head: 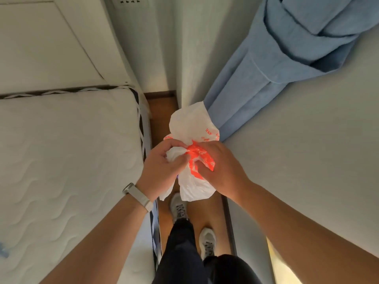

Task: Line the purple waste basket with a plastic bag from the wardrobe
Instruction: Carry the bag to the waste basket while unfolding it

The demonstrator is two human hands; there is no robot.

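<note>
Wooden floor (164, 103) strip between mattress (67, 144) and, seemingly, wardrobe wall (297, 144).

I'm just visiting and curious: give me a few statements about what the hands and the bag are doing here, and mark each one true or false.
1. Both hands hold the plastic bag. True: the left hand and right hand grip it together.
2. The bag is plain black. False: it is white with orange-red print.
3. A band is worn on the left wrist. True: the wristband sits there.
4. The bag is already lining a purple basket. False: it is crumpled in the hands, and no basket shows clearly.
5. A blue towel hangs on the right. True.
6. The person stands barefoot. False: light shoes are on the feet.
</note>
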